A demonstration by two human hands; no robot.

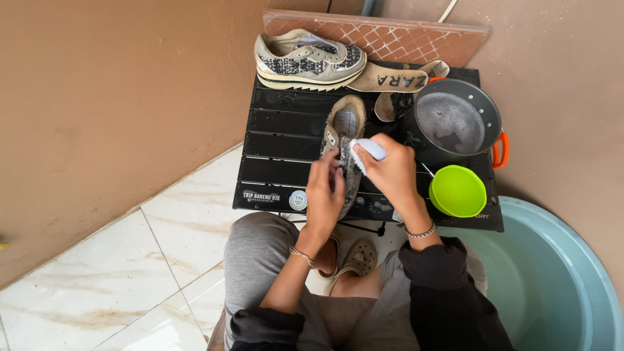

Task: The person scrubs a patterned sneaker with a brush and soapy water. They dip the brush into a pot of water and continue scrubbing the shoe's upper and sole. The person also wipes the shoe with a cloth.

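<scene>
Beige sneaker with a tweed-patterned upper, wet and grubby, stands tilted on the black slatted table, opening facing up and away, its near end gripped. White-handled scrub brush lies pressed against the sneaker's right side near the lacing, bristles touching the fabric, mostly covered by the grip around it.

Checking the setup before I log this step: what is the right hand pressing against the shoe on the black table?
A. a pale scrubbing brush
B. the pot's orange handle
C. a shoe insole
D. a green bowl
A: the right hand grips a pale scrubbing brush against the shoe, which the left hand steadies; the green bowl sits apart on the black table.
</scene>
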